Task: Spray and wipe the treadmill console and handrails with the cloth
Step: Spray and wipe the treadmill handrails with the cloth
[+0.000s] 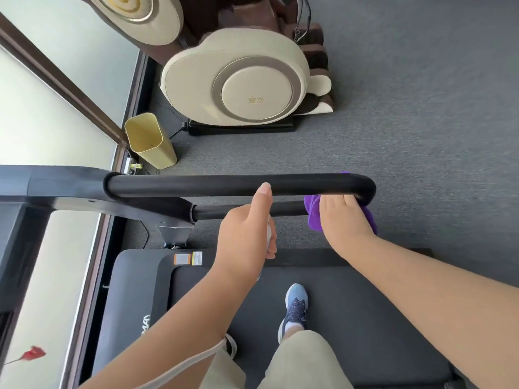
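Observation:
The black treadmill handrail runs across the middle of the view and curves back at its right end. My right hand presses a purple cloth around that curved end, with cloth showing above and below the bar. My left hand is closed around a white spray bottle, mostly hidden by the fingers, with the index finger raised against the handrail. The console is out of sight at the left.
The treadmill belt lies below, with my blue shoe on it. A cream massage chair and a yellow bin stand on grey carpet beyond the rail. A window wall runs along the left.

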The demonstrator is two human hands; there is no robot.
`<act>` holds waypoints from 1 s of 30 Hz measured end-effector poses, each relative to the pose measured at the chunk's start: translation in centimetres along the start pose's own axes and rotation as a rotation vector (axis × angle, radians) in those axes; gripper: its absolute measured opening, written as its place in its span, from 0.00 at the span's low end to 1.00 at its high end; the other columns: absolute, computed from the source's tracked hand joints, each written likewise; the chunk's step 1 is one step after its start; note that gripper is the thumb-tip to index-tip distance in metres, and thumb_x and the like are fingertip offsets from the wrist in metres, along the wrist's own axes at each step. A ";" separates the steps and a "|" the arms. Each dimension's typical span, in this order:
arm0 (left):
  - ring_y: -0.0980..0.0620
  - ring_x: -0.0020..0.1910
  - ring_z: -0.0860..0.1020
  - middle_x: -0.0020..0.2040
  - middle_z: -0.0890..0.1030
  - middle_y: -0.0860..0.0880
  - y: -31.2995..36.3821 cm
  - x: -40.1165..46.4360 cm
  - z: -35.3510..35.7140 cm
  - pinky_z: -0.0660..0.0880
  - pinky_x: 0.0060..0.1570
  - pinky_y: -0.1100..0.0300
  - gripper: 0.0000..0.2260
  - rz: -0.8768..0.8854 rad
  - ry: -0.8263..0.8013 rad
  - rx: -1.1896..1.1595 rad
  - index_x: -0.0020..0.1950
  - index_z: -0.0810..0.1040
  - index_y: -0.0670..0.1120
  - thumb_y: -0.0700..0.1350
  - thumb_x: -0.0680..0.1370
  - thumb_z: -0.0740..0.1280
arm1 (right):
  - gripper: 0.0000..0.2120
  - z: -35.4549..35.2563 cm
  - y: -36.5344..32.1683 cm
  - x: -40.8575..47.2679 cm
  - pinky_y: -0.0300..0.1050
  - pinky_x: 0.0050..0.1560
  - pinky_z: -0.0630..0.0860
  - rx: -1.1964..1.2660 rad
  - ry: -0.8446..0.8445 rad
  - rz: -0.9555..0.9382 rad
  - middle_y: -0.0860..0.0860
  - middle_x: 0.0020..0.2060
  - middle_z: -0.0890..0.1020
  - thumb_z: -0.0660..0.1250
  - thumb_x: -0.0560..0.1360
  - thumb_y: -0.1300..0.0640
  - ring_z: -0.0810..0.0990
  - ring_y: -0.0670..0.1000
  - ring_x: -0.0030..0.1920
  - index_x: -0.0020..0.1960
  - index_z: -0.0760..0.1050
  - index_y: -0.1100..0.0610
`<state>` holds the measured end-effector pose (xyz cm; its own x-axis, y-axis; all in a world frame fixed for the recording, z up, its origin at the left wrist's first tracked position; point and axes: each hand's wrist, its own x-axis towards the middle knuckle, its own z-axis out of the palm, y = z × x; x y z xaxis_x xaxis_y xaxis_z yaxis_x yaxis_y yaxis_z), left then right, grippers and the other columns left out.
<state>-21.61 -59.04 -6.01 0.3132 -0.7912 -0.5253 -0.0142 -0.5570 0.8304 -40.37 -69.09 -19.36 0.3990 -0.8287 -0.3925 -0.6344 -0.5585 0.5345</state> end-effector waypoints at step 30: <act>0.49 0.27 0.74 0.26 0.75 0.40 -5.3 -0.7 -14.4 0.75 0.34 0.61 0.39 -0.090 0.117 -0.065 0.33 0.70 0.30 0.67 0.78 0.57 | 0.16 -17.3 -17.0 4.3 0.60 0.68 0.75 3.607 -0.167 0.261 0.55 0.61 0.85 0.62 0.79 0.52 0.80 0.59 0.67 0.62 0.82 0.54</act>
<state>-8.07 -51.89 -7.34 0.4191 -0.7020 -0.5758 0.0790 -0.6036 0.7933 -16.41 -63.76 -17.23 0.3938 -0.7461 -0.5368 0.8471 0.5213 -0.1030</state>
